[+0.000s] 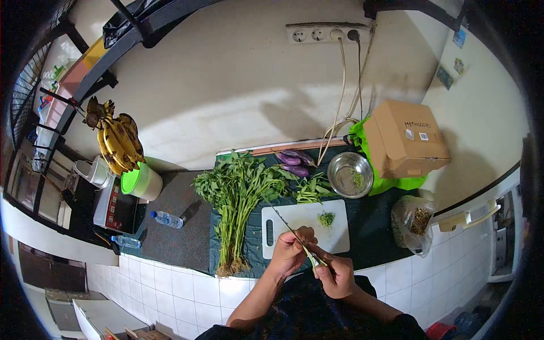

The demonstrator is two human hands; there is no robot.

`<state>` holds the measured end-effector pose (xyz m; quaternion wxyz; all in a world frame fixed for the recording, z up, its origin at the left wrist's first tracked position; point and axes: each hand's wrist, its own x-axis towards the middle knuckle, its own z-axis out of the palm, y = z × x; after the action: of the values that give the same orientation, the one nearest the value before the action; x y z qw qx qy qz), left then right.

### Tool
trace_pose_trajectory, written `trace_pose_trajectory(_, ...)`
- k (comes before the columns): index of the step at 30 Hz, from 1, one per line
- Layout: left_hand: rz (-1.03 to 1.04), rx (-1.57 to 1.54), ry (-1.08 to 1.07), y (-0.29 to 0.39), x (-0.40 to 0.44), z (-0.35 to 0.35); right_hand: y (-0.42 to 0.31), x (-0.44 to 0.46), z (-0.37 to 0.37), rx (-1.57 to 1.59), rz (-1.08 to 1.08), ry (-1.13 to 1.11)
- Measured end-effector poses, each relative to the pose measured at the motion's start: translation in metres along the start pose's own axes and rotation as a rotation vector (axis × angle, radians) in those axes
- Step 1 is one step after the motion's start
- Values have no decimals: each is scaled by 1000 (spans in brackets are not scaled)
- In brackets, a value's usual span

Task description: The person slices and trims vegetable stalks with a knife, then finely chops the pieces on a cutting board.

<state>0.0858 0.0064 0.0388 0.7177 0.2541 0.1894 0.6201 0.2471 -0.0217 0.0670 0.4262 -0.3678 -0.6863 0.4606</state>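
Note:
My left hand (290, 253) pinches a long, thin green stalk (286, 224) above the front edge of a white cutting board (306, 207). Its dark, narrow end points up and to the left over the board. The paler, thicker end reaches my right hand (338, 277), whose fingers are closed around it. Whether a blade is also in that hand, I cannot tell. A small heap of chopped greens (326, 219) lies on the board. Left of it rests a big bundle of leafy greens (238, 195), roots toward me. Behind the board are cut green stems (311, 190) and purple eggplants (294, 162).
A metal bowl (339, 173) with some greens stands behind the board, near a cardboard box (405, 139). A plastic bag (412, 224) sits at the right edge. To the left are a water bottle (167, 220), a green-lidded bucket (148, 184) and hanging bananas (119, 141).

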Motion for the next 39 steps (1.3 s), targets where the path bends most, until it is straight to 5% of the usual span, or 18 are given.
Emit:
trace_pose_trajectory(29,-86,95,-11,0,-8,-20,2,0,2,106,40,-22)
trace_pose_trajectory(39,-145,210,1,3,-13,-46,-8,5,-1,453,338,-57)
